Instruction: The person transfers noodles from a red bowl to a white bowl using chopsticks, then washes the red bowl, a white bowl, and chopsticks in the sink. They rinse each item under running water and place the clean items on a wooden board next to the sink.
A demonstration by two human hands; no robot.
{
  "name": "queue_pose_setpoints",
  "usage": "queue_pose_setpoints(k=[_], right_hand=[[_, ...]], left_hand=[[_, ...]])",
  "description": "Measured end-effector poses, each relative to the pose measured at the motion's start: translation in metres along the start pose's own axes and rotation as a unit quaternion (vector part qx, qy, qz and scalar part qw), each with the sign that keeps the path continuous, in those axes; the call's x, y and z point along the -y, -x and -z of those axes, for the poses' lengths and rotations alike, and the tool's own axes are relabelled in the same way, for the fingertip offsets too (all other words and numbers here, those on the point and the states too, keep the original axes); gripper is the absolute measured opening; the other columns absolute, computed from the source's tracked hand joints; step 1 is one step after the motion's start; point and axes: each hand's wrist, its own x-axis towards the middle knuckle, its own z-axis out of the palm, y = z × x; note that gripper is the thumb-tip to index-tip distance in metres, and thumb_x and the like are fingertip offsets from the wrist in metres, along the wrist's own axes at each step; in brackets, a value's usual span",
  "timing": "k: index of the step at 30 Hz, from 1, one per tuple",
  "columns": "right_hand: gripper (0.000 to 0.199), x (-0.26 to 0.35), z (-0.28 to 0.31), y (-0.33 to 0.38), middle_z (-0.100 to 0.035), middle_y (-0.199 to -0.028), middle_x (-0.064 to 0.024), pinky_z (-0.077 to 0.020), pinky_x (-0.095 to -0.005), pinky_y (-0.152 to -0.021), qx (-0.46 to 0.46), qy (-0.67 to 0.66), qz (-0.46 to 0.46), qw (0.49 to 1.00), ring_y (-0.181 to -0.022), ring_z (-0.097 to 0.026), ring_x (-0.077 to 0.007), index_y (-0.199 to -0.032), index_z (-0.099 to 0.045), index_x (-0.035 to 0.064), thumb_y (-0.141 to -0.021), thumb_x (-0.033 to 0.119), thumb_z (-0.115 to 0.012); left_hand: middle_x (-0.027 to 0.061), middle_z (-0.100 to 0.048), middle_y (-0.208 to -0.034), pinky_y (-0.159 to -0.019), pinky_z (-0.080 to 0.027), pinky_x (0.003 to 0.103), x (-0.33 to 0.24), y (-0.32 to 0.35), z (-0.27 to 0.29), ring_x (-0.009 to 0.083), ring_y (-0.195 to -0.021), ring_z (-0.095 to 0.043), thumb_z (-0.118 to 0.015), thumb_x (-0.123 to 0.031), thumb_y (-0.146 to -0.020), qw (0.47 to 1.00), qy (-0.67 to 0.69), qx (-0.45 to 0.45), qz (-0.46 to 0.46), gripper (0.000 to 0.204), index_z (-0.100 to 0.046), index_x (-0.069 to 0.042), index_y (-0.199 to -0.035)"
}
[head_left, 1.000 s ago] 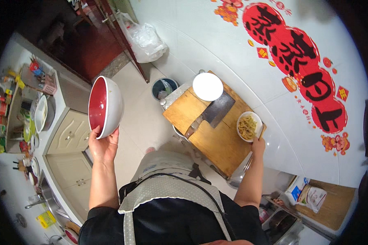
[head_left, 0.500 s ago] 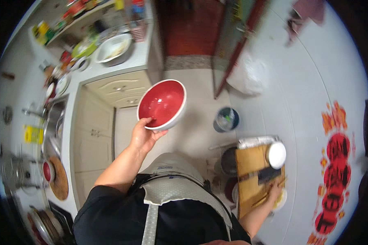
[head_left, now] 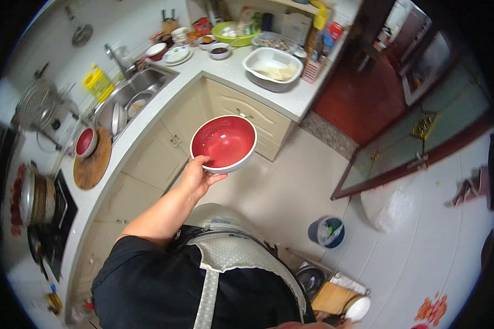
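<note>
My left hand [head_left: 196, 178] holds a large bowl [head_left: 225, 143], red inside and white outside, out in front of me over the floor. The thumb lies over the near rim, and the fingers are under the bowl's side. The bowl tilts a little toward me, and no food shows in it. At the bottom edge, by a white round dish [head_left: 357, 308] on a wooden cutting board [head_left: 331, 299], only a sliver of what seems to be my right hand [head_left: 343, 323] shows. Its fingers are cut off by the frame.
On the left, a counter carries a sink [head_left: 158, 80], a round wooden board [head_left: 93, 167] with a small red bowl [head_left: 85, 142], a pot [head_left: 38, 200] and a white basin [head_left: 273, 67]. A bin [head_left: 326, 231] stands on the floor near an open door [head_left: 422, 148].
My view has swung left toward the counter. The bowl stays in my left hand, now nearer the counter cabinets. My right hand, earlier over the cutting board, has mostly left the picture.
</note>
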Motion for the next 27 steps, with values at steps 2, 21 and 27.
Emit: queue_pose_setpoints(k=[2,21,27], right_hand=[[0.041,0.018,-0.012,0.006,-0.065,-0.096,-0.0129,-0.0436,-0.0308,-0.058,-0.007,0.067,0.058,0.996,-0.071,-0.056,-0.0211,-0.119,-0.059,0.0034,-0.092,0.035,-0.057],[0.057,0.2,-0.394,0.115,-0.06,-0.118,-0.0209,-0.0499,-0.0387,-0.087,0.332,0.108,0.421,0.837,-0.1,-0.061,-0.0315,-0.135,-0.043,-0.0097,-0.083,0.009,-0.053],[0.063,0.268,-0.616,0.332,-0.058,-0.128,-0.0245,-0.0423,-0.0347,-0.098,0.443,0.256,0.497,0.701,-0.114,-0.058,-0.0291,-0.146,-0.035,-0.0035,-0.086,0.008,-0.052]], left_hand=[[0.0235,-0.054,-0.115,-0.078,-0.061,0.047,-0.001,0.005,0.007,0.0365,-0.099,-0.064,-0.046,-0.017,-0.093,0.999,0.039,-0.019,-0.014,0.036,-0.042,0.005,-0.121],[0.024,-0.05,-0.122,-0.074,-0.063,0.049,-0.088,-0.05,0.182,0.035,-0.102,-0.062,-0.047,-0.012,-0.091,0.95,0.204,-0.199,-0.125,0.044,-0.034,0.002,-0.131],[0.0213,-0.043,-0.132,-0.065,-0.064,0.045,-0.17,-0.079,0.255,0.0363,-0.111,-0.058,-0.05,-0.005,-0.083,0.937,0.153,-0.263,-0.17,0.062,-0.024,-0.012,-0.139]])
